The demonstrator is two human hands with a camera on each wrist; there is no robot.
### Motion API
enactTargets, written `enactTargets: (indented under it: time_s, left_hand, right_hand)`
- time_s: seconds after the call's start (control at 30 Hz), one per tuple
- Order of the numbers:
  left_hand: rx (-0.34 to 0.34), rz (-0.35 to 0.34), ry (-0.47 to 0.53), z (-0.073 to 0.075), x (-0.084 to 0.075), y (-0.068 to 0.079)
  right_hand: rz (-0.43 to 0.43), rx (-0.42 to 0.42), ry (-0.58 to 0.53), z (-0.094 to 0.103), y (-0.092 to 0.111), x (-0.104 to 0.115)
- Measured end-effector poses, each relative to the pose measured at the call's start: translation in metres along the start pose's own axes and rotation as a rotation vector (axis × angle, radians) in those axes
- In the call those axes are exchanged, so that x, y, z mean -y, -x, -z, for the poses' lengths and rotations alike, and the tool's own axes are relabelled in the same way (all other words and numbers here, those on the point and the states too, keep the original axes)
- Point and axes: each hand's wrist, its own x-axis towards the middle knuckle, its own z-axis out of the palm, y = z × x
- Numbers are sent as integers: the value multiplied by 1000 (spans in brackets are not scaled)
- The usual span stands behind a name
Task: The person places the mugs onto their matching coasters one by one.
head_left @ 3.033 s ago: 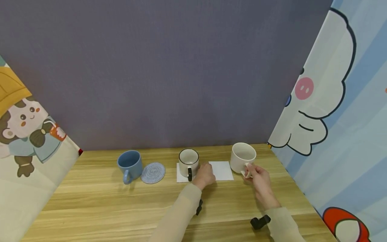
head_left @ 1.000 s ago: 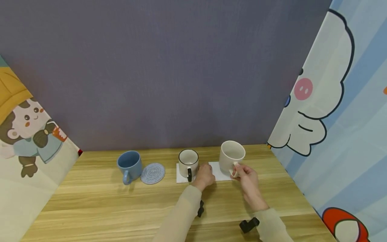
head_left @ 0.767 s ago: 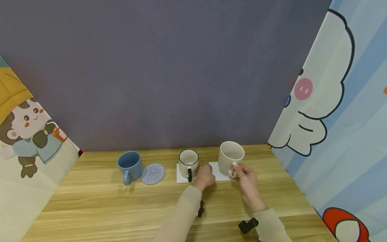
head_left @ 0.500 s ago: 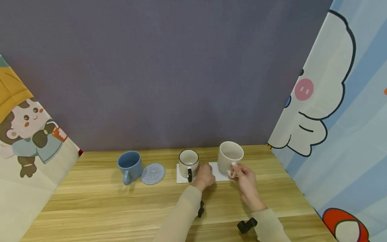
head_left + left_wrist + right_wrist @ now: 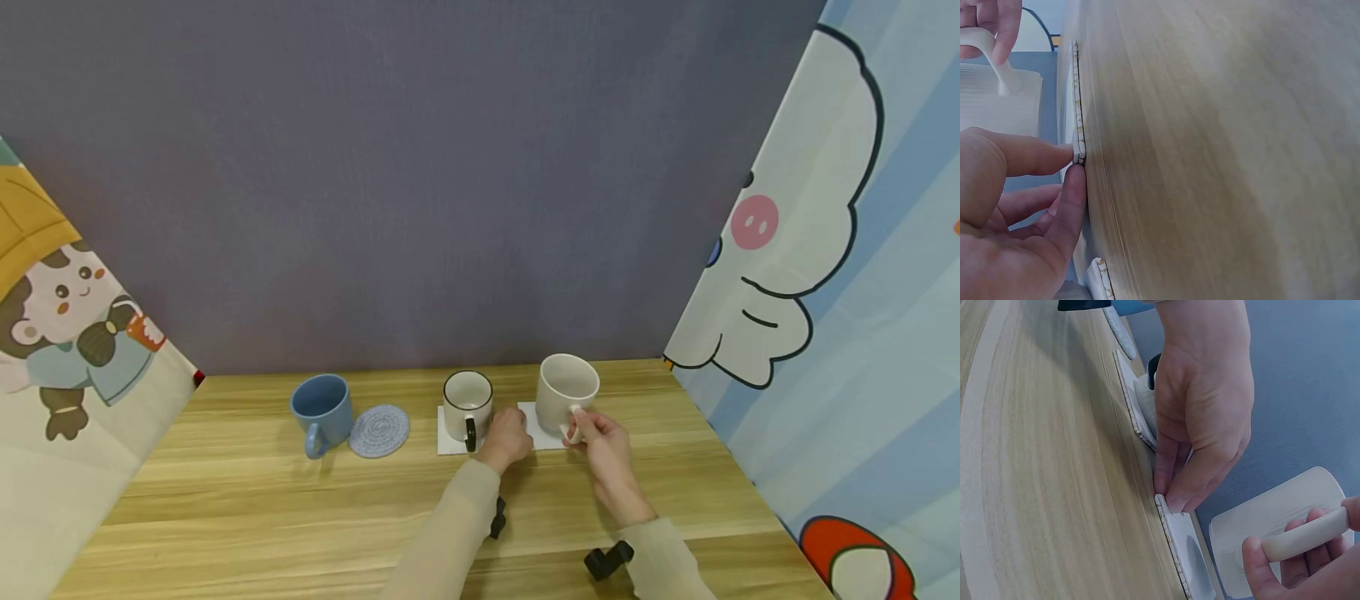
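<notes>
My right hand grips the handle of a plain white mug, which is upright over a white square coaster. In the left wrist view a gap shows between the mug's base and the coaster's edge. My left hand pinches the near left corner of that coaster between thumb and finger, close to the tabletop. Just left of it, a white mug with a black rim and black handle stands on another white square coaster.
A blue mug stands at the left of the wooden table, beside a round blue woven coaster. A grey panel rises behind the table. Printed curtains hang at both sides.
The right hand has carried the white mug left from beside the coaster to over it, and it has lowered slightly in the last half second. The left hand keeps its pinch in place.
</notes>
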Motion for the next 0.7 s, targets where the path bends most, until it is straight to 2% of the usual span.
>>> enactTargets:
  time_s: [0.33, 0.7]
  left_hand:
    - [3, -5, -12, 2, 1, 0]
    - [-29, -32, -25, 2, 0, 0]
  right_hand:
    - [-7, 1, 15, -2, -3, -8]
    - [-14, 0, 32, -4, -5, -17]
